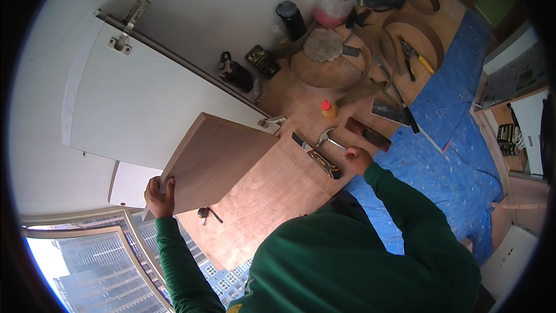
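Note:
My left hand (160, 196) grips the edge of a brown wood-grain board (217, 159), thumb on its face and fingers wrapped behind. The board stands tilted on the plywood worktop (255, 220), its far corner close to a metal hinge (272, 122). My right hand (358, 160) is closed around the handle end of a small claw hammer (330, 139), whose head lies at the worktop. Just left of the hammer is an orange and black utility knife (317, 156). Beyond it sit a dark wooden hand plane (368, 134) and a red-capped glue bottle (328, 109).
A white door panel (150, 93) with hinges leans at left. Coiled edge banding (330, 88), pliers (414, 58), a dark bottle (291, 20) and a flask (234, 73) occupy the back. A tape measure (203, 213) lies near my left arm. Blue sheeting (457, 168) spreads at right.

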The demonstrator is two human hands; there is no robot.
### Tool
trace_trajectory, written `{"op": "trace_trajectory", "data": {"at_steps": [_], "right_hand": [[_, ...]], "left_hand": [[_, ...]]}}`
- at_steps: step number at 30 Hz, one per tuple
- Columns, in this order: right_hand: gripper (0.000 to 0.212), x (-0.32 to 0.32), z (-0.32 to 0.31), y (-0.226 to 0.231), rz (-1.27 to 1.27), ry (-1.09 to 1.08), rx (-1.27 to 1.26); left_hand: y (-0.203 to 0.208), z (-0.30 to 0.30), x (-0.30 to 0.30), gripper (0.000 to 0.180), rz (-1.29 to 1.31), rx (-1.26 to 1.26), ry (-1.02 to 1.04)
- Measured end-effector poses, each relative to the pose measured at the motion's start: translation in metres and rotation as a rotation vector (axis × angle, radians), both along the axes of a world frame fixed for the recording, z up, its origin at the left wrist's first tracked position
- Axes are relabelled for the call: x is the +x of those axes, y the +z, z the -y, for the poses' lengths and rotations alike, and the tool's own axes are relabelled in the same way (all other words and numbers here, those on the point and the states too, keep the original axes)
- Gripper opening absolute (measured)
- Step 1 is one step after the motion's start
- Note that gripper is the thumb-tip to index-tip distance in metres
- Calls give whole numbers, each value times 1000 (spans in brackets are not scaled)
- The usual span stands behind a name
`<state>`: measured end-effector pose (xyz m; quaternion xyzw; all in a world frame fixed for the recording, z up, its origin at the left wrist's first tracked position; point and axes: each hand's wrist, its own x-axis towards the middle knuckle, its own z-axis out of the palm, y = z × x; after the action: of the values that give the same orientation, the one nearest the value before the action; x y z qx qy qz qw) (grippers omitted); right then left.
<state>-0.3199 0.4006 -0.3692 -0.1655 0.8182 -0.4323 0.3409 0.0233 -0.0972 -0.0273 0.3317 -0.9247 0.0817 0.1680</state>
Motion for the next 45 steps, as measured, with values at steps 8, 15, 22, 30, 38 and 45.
{"op": "trace_trajectory", "data": {"at_steps": [8, 15, 22, 30, 38, 45], "right_hand": [[26, 6, -3, 3, 21, -11, -42], [25, 3, -2, 2, 62, -6, 8], [28, 6, -3, 6, -25, 16, -15], [31, 9, -5, 9, -13, 31, 31], [31, 7, -7, 9, -27, 14, -15], [27, 3, -4, 0, -12, 68, -12]], "left_hand": [[0, -1, 0, 44, 2, -16, 2], [-1, -1, 1, 45, 6, -14, 8], [0, -6, 1, 45, 5, -3, 20], [0, -8, 2, 45, 8, -1, 40], [0, -20, 2, 44, -3, -56, 37], [8, -32, -3, 43, 15, -36, 40]]}}
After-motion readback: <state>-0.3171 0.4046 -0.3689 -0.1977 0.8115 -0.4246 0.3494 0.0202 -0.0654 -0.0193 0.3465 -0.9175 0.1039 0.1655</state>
